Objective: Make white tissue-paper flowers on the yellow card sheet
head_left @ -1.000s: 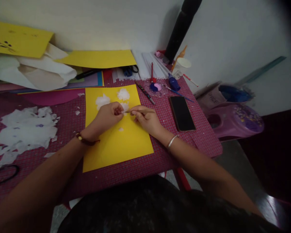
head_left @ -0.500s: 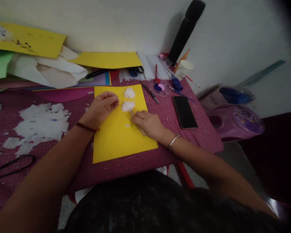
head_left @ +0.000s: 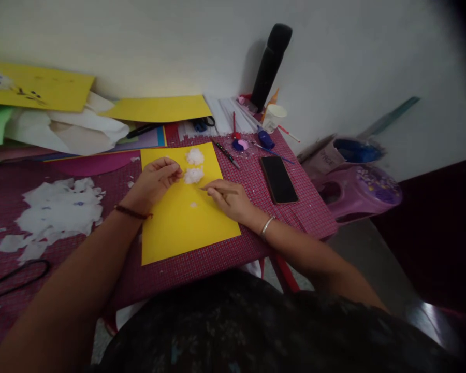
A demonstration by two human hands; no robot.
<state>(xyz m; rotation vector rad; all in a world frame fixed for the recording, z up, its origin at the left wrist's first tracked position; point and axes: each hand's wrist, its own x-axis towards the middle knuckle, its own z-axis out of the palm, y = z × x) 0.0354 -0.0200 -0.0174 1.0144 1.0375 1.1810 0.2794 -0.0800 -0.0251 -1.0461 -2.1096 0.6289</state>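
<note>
pinching a thin brown stick (head_left: pixel 230 191) between thumb and fingers, the right hand (head_left: pixel 235 203) lies over the three o'clock edge of a yellow sheet (head_left: pixel 178 233). the stick's tip points toward ten o'clock and ends just beside the lower white tuft (head_left: pixel 193 175), on its four to five o'clock side; i cannot tell whether the tip touches the sheet. the upper white tuft (head_left: pixel 194 156) sits at twelve o'clock from the lower one, near the sheet's far edge, and a small white scrap (head_left: pixel 193 204) lies near the sheet's middle.

the left hand (head_left: pixel 157 178) is at ten o'clock from that middle, fingers curled and thumb drawn in toward them; i cannot tell whether they grip anything. its fingertips are near the lower tuft, apart from it.

counting from the sheet's middle, a phone (head_left: pixel 279 180) rests between two and three o'clock, and a dotted pen (head_left: pixel 227 155) at one. a blue bottle (head_left: pixel 265 138) is farther out, between one and two. torn white paper (head_left: pixel 62 207) is heaped at nine, with a black cord (head_left: pixel 19 277) looped at eight. everything named lies on a red checked cloth (head_left: pixel 202 261).
</note>
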